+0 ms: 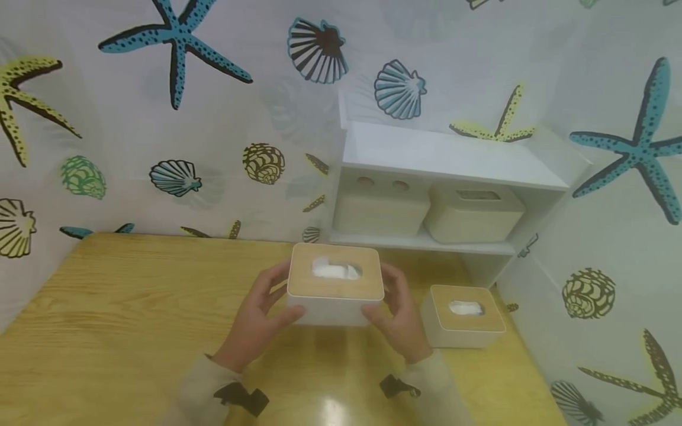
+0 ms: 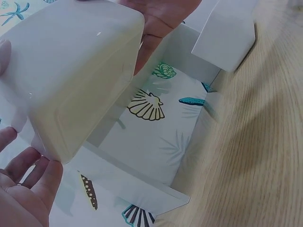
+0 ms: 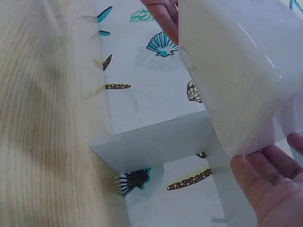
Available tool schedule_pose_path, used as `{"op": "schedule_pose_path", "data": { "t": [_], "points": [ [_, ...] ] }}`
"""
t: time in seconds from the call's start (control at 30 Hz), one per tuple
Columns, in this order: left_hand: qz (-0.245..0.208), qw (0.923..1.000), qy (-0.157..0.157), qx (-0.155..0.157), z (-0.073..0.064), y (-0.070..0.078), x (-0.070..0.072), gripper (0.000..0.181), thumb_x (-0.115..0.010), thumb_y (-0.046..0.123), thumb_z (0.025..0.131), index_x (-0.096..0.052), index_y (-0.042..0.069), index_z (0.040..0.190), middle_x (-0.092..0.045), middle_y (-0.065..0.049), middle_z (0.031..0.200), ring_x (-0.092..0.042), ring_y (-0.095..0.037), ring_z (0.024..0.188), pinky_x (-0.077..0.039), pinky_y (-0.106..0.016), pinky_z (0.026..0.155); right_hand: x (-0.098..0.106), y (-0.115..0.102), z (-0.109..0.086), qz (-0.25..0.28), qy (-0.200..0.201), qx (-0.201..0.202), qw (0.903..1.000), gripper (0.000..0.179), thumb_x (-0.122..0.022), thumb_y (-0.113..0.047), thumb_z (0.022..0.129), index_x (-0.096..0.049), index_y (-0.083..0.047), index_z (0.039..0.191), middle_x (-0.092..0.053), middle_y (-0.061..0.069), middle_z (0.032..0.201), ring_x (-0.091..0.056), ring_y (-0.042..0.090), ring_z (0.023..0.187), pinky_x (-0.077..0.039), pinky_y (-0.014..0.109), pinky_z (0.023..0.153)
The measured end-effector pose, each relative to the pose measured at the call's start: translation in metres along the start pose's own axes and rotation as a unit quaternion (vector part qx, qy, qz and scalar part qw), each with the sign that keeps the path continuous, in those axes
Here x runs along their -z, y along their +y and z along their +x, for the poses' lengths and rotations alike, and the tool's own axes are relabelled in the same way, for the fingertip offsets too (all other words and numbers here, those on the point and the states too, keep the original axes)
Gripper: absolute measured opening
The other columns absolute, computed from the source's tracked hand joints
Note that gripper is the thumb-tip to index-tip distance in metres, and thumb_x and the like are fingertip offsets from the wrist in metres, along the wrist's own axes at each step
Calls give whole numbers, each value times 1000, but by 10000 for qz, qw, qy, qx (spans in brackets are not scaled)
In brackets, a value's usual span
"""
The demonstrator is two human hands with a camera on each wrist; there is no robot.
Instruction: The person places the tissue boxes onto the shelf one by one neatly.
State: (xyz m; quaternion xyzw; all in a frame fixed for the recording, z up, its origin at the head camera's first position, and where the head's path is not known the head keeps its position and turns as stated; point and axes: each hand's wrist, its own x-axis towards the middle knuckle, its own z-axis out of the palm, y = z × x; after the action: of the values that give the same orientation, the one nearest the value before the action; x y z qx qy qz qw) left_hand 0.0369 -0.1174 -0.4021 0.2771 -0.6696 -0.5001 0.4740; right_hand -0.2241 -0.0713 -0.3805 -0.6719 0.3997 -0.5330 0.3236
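Both hands hold a white tissue box with a light wooden lid, tissue showing in its oval slot. The left hand grips its left side, thumb on the front face. On the opposite side the right hand grips it the same way. In the left wrist view the box's white underside is raised off the wooden table, and the right wrist view shows the box tilted there, with fingertips at its lower edge. A second tissue box of the same kind stands on the table to the right.
A white shelf unit stands at the back right. Its lower compartment holds a pale box with two round holes and a pale box with a slot on top. The wooden table stretches left, up to the shell-patterned wall.
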Motion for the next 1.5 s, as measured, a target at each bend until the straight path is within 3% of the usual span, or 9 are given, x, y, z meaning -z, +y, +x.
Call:
{"op": "schedule_pose_path", "data": {
  "t": [0.23,0.5,0.83,1.07,1.2,1.5],
  "points": [
    [66,9996,56,-267,4,-22,0,75,-69,6,85,-32,27,147,-33,4,146,-34,-18,135,-38,-29,106,5,2,2,66,-6,22,10000,64,-68,-10,85,-35,-5,140,-45,10,138,-44,25,127,-38,39,105],
    [180,9990,113,-399,8,-16,-5,73,-69,6,85,-35,27,145,-36,5,146,-34,-17,135,-35,-27,108,9,-7,3,-96,-19,185,9998,65,-68,-19,87,-33,-1,139,-44,12,138,-42,25,128,-37,37,107],
    [160,9985,77,-509,15,-10,-11,71,-69,4,85,-35,25,145,-37,2,145,-34,-18,135,-35,-28,108,18,-18,5,-211,2,162,9996,65,-66,-14,87,-33,0,140,-43,14,138,-47,26,125,-40,39,105],
    [139,9972,185,-716,22,22,-18,69,-68,-1,84,-39,19,143,-40,-1,143,-36,-19,134,-35,-31,108,26,-18,12,-122,9,438,9990,63,-66,-14,87,-34,-2,140,-44,13,138,-46,28,125,-41,40,104],
    [205,9968,225,-734,27,31,-21,68,-69,2,84,-39,18,143,-40,-1,143,-38,-18,133,-36,-31,108,32,-7,17,-4,129,467,9988,63,-68,-12,87,-35,-6,140,-45,10,138,-46,26,125,-40,36,105],
    [484,9953,125,-835,45,19,-20,70,-70,10,85,-37,31,144,-38,7,144,-36,-15,133,-37,-32,107,40,-7,26,704,72,449,9965,66,-69,-18,87,-33,-8,141,-38,12,142,-38,29,131,-44,33,100]
  ]
}}
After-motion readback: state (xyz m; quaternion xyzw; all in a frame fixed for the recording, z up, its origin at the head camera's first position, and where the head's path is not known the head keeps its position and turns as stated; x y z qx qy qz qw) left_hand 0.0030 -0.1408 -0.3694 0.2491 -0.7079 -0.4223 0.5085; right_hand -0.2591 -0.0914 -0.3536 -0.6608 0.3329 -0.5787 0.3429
